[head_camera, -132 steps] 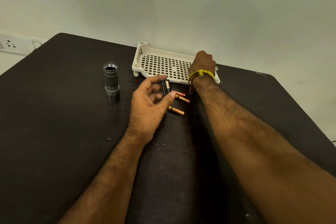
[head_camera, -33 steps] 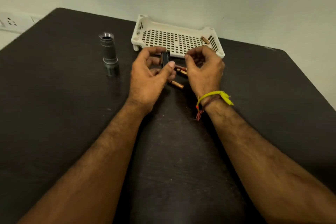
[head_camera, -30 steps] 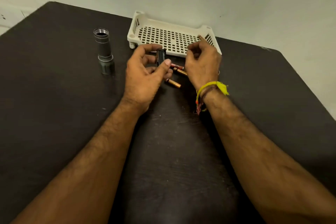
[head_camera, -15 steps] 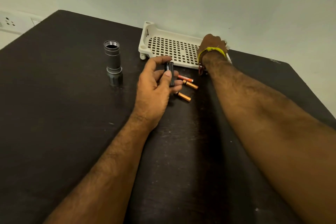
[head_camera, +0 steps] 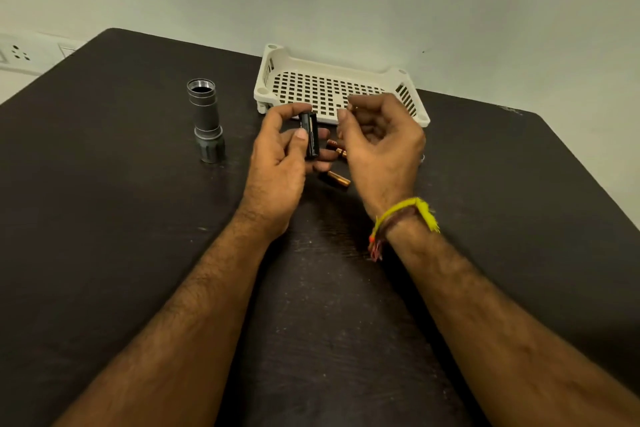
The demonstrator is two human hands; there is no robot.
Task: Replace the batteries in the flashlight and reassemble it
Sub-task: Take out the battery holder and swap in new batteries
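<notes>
The right hand (head_camera: 379,142), which half a second ago was stretched out to the far right corner of the white perforated tray (head_camera: 277,61), is now drawn back beside the left hand (head_camera: 277,163), its fingers curled with the tips pinched together. Something small appears to be pinched there, probably a battery fetched from the tray, though the view is too blurred for this to be made certain. If so, the next cell is about to be seated in the battery holder (head_camera: 310,138), and the loading step is judged to be under way rather than finished.

The battery holder, a short black cylinder with pale lettering along its side, is gripped upright between the thumb and curled fingers of the left hand, just above the dark table (head_camera: 104,218) and in front of the tray. Three copper-and-black batteries (head_camera: 337,179) are left lying on the table beneath and between the hands; whether these are spent or fresh cannot be told. The flashlight body (head_camera: 206,120), grey metal with a threaded open mouth, is stood upright on its head well to the left, untouched, so reassembly is not yet begun.
</notes>
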